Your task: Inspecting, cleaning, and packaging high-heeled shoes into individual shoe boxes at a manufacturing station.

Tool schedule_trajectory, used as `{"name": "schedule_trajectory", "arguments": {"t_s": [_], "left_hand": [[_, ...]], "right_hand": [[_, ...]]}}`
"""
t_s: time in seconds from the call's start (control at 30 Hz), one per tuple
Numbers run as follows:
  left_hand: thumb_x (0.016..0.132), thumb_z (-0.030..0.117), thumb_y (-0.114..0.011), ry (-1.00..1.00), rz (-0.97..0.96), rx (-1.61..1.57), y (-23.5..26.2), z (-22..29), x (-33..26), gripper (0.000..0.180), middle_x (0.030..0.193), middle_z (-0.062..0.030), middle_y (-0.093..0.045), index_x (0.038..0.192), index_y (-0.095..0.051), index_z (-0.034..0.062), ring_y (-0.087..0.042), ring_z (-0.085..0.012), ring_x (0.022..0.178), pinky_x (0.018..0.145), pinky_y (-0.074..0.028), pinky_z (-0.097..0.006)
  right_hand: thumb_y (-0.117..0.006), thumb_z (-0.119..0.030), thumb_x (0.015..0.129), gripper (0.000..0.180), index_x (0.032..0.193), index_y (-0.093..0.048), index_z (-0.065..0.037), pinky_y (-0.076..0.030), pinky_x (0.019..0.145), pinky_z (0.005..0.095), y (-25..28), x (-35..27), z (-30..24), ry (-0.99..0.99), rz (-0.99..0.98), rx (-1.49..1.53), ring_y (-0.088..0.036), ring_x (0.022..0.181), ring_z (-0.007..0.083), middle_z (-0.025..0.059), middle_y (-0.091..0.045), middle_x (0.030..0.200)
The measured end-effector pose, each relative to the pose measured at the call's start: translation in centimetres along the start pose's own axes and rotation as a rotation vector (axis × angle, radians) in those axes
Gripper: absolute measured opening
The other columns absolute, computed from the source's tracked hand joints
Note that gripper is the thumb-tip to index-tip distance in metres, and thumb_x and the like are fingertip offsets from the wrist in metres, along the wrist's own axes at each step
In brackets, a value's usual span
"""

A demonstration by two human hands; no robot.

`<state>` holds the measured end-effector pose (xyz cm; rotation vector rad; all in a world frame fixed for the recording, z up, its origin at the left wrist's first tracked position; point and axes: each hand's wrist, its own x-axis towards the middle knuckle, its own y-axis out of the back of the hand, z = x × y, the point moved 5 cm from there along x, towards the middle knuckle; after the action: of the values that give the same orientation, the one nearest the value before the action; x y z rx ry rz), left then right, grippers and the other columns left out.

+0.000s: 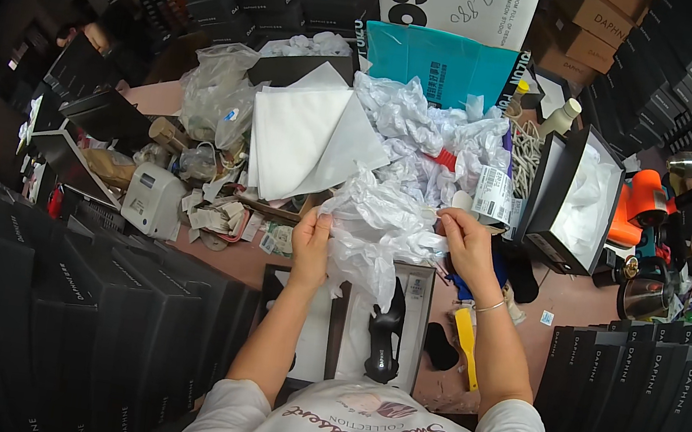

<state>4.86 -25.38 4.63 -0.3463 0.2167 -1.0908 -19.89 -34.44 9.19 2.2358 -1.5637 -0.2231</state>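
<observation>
White paper [385, 221] hangs over a box [415, 314]

The left hand [310, 251] pinches one side of the white paper and the right hand [468, 238] pinches the other. It spreads sideways between them. The black shoe [383, 345] lies in the box, on the near side of both hands, between left and right. Its long way runs near to far. The left hand looks a bit closer, but paper hides some of the shoe, so maybe not.
</observation>
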Motion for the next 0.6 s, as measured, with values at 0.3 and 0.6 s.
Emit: {"name": "schedule_trajectory", "arguments": {"t_s": [0.3,0.6], "left_hand": [[0.097,0.019,-0.053,0.032,-0.316,0.229,-2.6,2.4,-3.6,0.024,0.098,-0.0023,-0.063,0.107,-0.062,-0.0016,-0.056,-0.0081,0.088,0.08,-0.044,-0.023],[0.099,0.02,-0.048,0.039,0.221,0.018,9.4,4.0,-5.7,0.03,0.113,-0.0127,-0.063,0.117,-0.056,-0.0028,-0.061,-0.0181,0.1,0.088,-0.048,-0.031]], "right_hand": [[-0.062,-0.01,0.079,0.04,0.117,-0.057,0.001,-0.047,0.086,0.042,-5.9,-0.7,-2.7,0.254,-0.396,-0.131,-0.059,0.098,0.0399,0.0234,-0.062,0.108],[-0.05,0.006,0.084,0.028,0.11,-0.061,0.0,-0.047,0.078,0.0283,8.2,6.3,-2.4,0.402,0.582,-0.279,-0.064,0.087,0.0219,0.0142,-0.066,0.097]]}}
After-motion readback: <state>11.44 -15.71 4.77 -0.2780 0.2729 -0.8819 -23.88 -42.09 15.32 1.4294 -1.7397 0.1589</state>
